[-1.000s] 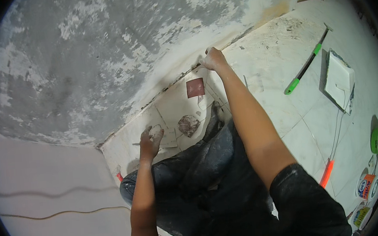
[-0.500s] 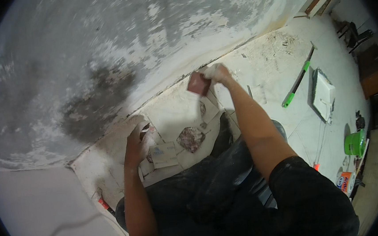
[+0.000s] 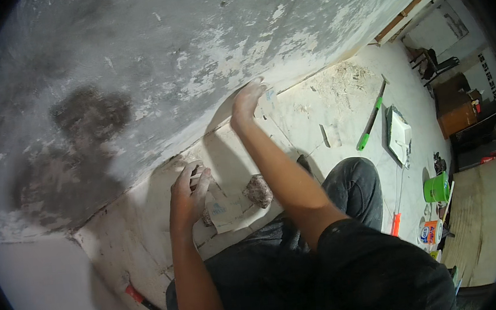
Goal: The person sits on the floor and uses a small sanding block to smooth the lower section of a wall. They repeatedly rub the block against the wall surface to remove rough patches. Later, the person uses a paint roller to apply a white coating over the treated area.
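Note:
My right hand [image 3: 247, 102] is up at the foot of the grey, patchy wall [image 3: 194, 60], its fingers bent at the wall. A piece of sandpaper [image 3: 270, 97], pale printed back showing, sticks out beside its fingers. My left hand [image 3: 188, 197] hovers low over the floor with curled fingers; something pale seems to lie between them, too small to name. Close to it, a pale printed sheet [image 3: 229, 213], like sandpaper backing, lies by my legs. A speckled brownish piece [image 3: 258, 191] rests next to that sheet, partly behind my right forearm.
Right of me lie a green-handled scraper [image 3: 373, 116], a white paint tray [image 3: 399, 134] and an orange-handled tool [image 3: 395, 225]. Beyond stand a green bucket [image 3: 436, 188] and an orange-and-white tub [image 3: 430, 232]. A red-handled tool [image 3: 133, 292] is at lower left. Scrapings [image 3: 347, 83] litter the wall's base.
My right hand has moved left and up to the wall; the sandpaper's reddish face showed before, its pale back now. My left hand stays low. The view has shifted.

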Demonstrator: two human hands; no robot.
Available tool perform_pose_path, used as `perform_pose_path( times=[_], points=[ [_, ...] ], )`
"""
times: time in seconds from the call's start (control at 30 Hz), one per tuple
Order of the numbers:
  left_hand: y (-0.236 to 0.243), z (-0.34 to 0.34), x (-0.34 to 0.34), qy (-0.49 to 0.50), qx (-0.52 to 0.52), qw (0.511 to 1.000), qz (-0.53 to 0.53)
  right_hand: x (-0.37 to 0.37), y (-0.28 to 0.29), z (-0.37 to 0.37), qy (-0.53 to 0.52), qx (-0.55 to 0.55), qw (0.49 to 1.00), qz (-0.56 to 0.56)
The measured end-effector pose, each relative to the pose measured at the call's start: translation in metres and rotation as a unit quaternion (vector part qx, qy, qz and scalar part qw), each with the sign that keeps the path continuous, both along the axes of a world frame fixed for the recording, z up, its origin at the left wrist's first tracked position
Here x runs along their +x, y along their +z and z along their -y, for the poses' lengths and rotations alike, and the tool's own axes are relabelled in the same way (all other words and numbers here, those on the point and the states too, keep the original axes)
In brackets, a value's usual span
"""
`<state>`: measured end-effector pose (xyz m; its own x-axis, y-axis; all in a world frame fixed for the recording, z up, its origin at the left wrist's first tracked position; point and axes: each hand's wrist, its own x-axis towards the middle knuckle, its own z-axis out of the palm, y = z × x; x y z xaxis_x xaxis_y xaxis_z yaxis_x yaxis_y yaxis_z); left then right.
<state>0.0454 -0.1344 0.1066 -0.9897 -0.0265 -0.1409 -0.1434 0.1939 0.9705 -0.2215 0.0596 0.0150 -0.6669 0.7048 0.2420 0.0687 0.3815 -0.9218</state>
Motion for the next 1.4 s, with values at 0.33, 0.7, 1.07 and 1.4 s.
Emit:
perform_pose_path(
  times=[0.33, 0.7, 1.07, 1.4],
  points=[
    [0.009, 0.005, 0.000, 0.146, 0.091, 0.985, -0.022, -0.003, 0.074, -0.004, 0.178, -0.214, 0.951, -0.133],
    [0.031, 0.001, -0.002, 0.159, 0.199, 0.967, -0.006, -0.014, -0.007, -0.013, 0.140, 0.074, 0.965, -0.209],
    [0.039, 0.048, 0.007, 0.215, 0.274, 0.937, -0.005, -0.016, 0.056, -0.032, 0.226, -0.257, 0.922, -0.184],
    [0.030, 0.077, 0.024, 0.306, 0.321, 0.891, -0.099, 0.001, 0.056, -0.009, 0.164, -0.315, 0.929, -0.101]
  ],
)
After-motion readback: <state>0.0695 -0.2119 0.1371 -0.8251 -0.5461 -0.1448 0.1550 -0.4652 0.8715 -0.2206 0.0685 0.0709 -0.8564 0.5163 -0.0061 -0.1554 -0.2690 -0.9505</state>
